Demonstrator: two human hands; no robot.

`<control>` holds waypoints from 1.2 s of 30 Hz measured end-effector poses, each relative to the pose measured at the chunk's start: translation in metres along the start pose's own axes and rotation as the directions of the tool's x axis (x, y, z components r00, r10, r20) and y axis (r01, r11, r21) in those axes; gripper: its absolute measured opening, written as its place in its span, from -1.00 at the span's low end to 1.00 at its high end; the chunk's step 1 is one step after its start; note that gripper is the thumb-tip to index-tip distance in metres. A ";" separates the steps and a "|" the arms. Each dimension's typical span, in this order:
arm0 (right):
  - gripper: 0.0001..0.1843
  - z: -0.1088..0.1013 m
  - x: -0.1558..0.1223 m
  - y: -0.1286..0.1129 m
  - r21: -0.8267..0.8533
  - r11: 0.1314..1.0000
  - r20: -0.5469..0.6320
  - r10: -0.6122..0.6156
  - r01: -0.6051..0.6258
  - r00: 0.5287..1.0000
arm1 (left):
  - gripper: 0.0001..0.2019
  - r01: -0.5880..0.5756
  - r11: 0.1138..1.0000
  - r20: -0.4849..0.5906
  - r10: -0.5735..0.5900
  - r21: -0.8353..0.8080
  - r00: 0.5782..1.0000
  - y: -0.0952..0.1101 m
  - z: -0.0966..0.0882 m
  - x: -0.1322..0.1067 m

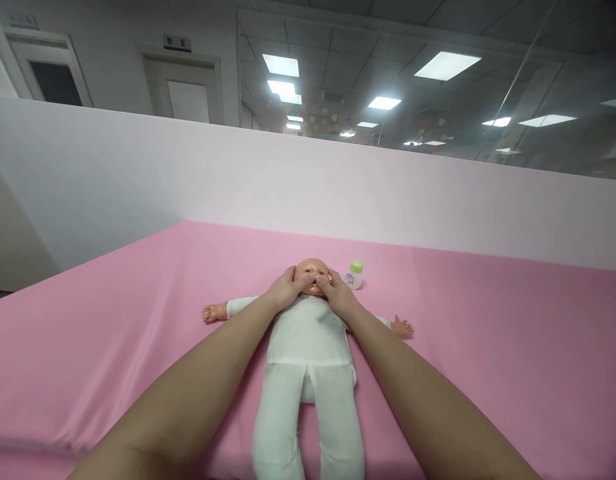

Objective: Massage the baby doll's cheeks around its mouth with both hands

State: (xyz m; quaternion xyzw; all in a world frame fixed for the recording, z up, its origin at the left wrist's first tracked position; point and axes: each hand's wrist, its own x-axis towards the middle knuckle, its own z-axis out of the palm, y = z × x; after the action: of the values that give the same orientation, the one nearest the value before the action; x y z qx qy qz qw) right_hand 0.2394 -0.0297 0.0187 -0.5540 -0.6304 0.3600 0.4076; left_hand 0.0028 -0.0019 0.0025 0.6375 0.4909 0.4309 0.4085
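Forearms: both bare, entering from the bottom corners of the frame and converging toward the centre.
Doll [308, 347]: lying on its back at lower centre, dressed in white, legs toward the camera, arms spread out to either side.
Left hand [287, 289]: released, cupped against the left side of the doll's face, thumb on the cheek.
Right hand [339, 293]: released, cupped against the right side of the face, thumb near the mouth.
Bottle [355, 274]: small, green cap, upright just right of the doll's head.
Sheet [488, 347]: pink, covering the surface under the doll.
Partition [188, 173]: pale, across the middle of the frame.
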 end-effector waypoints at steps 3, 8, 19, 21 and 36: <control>0.09 0.000 -0.001 -0.001 0.005 1.000 0.005 0.000 0.000 1.000 | -0.07 0.031 0.999 0.035 -0.029 -0.037 0.999 -0.002 0.000 0.001; 0.08 0.000 -0.002 -0.002 0.009 1.000 0.001 0.009 -0.009 1.000 | -0.06 0.036 0.999 0.028 -0.036 -0.019 0.999 -0.002 0.000 0.001; 0.05 -0.001 -0.004 -0.005 0.011 1.000 0.002 0.012 -0.012 1.000 | -0.07 0.029 0.999 0.033 -0.028 -0.022 0.999 0.001 0.000 -0.001; 0.05 -0.001 -0.004 -0.005 0.002 1.000 0.002 0.017 -0.017 1.000 | -0.07 0.032 0.999 0.036 -0.032 -0.028 0.999 0.001 0.000 0.000; 0.11 0.000 -0.001 0.001 0.001 1.000 0.005 -0.001 0.001 1.000 | -0.07 0.030 0.999 0.032 -0.030 -0.024 0.999 -0.003 0.000 0.002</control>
State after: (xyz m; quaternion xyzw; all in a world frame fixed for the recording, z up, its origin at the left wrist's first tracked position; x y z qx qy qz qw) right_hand 0.2403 -0.0301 0.0179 -0.5527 -0.6315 0.3613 0.4065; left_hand 0.0024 0.0005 0.0002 0.6317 0.4884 0.4207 0.4306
